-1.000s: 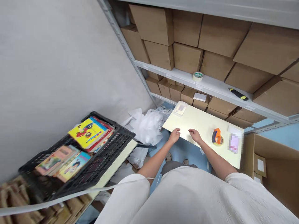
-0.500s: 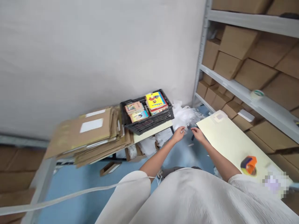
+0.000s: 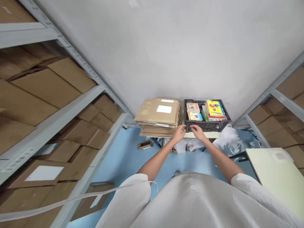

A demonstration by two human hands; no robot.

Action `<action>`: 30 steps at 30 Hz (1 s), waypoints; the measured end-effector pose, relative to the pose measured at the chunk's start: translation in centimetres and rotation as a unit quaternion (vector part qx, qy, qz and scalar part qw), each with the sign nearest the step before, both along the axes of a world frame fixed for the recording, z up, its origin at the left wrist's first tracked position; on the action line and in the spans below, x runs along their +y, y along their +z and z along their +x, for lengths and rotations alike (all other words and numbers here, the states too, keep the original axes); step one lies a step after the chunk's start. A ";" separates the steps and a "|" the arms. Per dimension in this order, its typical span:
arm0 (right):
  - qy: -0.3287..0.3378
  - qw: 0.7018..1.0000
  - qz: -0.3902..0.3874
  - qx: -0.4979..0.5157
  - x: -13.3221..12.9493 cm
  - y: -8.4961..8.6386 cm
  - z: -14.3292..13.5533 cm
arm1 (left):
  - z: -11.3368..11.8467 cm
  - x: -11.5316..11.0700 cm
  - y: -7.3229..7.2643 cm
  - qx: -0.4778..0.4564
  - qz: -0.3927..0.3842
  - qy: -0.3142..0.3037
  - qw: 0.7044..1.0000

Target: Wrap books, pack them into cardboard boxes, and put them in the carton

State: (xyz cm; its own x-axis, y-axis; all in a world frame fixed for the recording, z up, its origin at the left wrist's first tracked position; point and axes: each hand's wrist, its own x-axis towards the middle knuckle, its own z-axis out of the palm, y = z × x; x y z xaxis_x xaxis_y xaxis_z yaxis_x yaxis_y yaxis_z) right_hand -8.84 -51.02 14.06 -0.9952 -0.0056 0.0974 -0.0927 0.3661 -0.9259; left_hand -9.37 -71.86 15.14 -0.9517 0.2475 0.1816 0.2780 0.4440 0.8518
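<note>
My left hand [image 3: 179, 134] is raised in front of me with fingers curved and apart, holding nothing, near the right side of a stack of flattened cardboard [image 3: 158, 114]. A short gap separates it from my right hand [image 3: 197, 132], whose fingers are also apart and without anything in them. Behind my right hand stands a black plastic crate [image 3: 206, 126] on a narrow pale table [image 3: 211, 135]. Inside the crate lie small books [image 3: 193, 107] on the left and a yellow book [image 3: 214, 108] on top of others on the right.
Metal shelves [image 3: 90, 177] with cardboard boxes [image 3: 47, 87] rise on the left, and more shelves [image 3: 288, 103] on the right. A pale table [image 3: 273, 171] stands at the lower right. White plastic [image 3: 228, 138] and a small open box [image 3: 145, 144] lie on the blue floor.
The view has turned left, bringing the left shelves in and shifting the crate and cardboard rightward in the picture. My hands now appear in front of the narrow table instead of the white plastic.
</note>
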 end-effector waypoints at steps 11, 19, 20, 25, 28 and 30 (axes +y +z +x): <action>0.005 0.996 0.093 0.017 -13.9 0.1 -8.7 | -6.4 -18.5 1.5 0.048 -0.085 0.162 0.982; -0.052 0.994 0.097 -0.022 -16.3 -0.1 -10.9 | -9.0 -21.5 1.2 0.011 -0.183 0.171 0.968; -0.066 0.994 0.088 -0.023 -16.4 -0.1 -11.1 | -9.0 -21.5 1.1 0.005 -0.189 0.165 0.968; -0.139 0.990 0.018 -0.025 -16.7 0.2 -12.1 | -8.5 -21.4 0.7 0.003 -0.197 0.165 0.966; -0.147 0.988 -0.016 -0.033 -16.7 0.6 -12.7 | -8.3 -21.5 1.0 -0.001 -0.197 0.168 0.966; -0.121 0.991 -0.037 -0.036 -16.7 0.8 -13.0 | -8.1 -21.5 1.6 -0.004 -0.196 0.173 0.965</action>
State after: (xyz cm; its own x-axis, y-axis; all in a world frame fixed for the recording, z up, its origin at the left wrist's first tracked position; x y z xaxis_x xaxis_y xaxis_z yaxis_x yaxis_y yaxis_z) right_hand -21.79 -67.76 14.86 -0.9710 0.2385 0.0180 0.0561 0.3001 -0.9523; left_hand -17.50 -93.41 16.71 -0.9906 -0.0368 0.1316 0.0503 0.7972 0.6016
